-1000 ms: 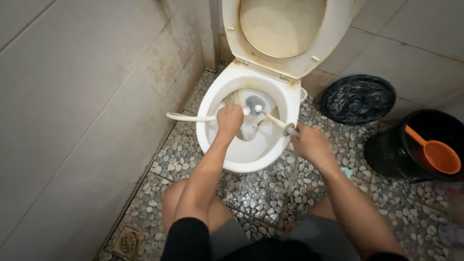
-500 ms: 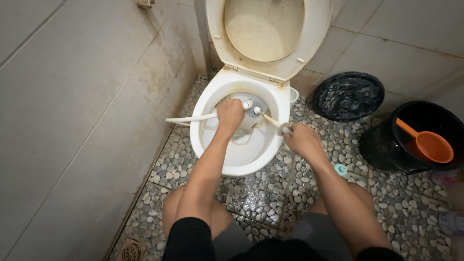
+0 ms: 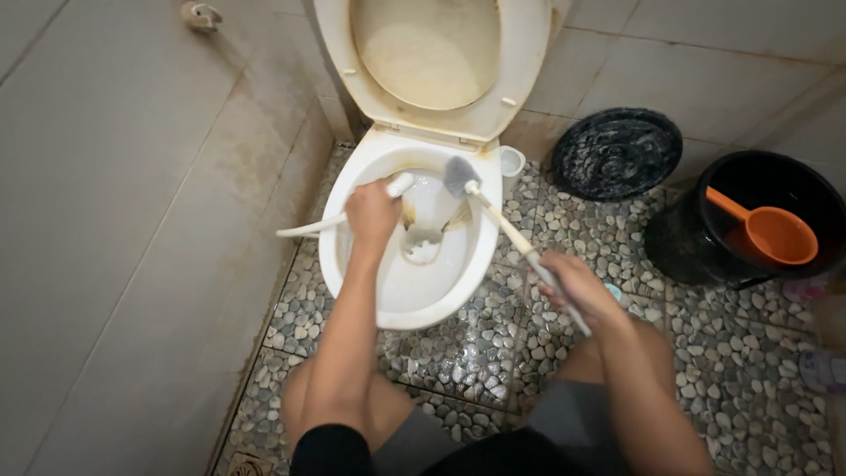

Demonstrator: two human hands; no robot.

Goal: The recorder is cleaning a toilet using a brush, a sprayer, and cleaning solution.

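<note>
A white toilet bowl point(image 3: 352, 273) stands open with its stained seat and lid point(image 3: 520, 62) raised against the wall. My left hand point(image 3: 372, 214) grips a white spray nozzle point(image 3: 400, 184) on a white hose point(image 3: 304, 228), held over the bowl's left side. My right hand point(image 3: 573, 286) grips the long handle of a toilet brush point(image 3: 507, 225). Its grey bristle head point(image 3: 458, 173) is lifted to the bowl's back rim, above the water.
A black round lid point(image 3: 615, 152) leans at the wall right of the toilet. A black bucket point(image 3: 683, 242) holds an orange scoop point(image 3: 762, 231). Pebble floor point(image 3: 493, 344) surrounds the bowl, a tiled wall point(image 3: 132, 220) rises on the left, and my knees are below.
My right hand pulled back toward me, and the brush head rose out of the bowl to the back rim. My left hand with the nozzle shifted left. The camera view moved.
</note>
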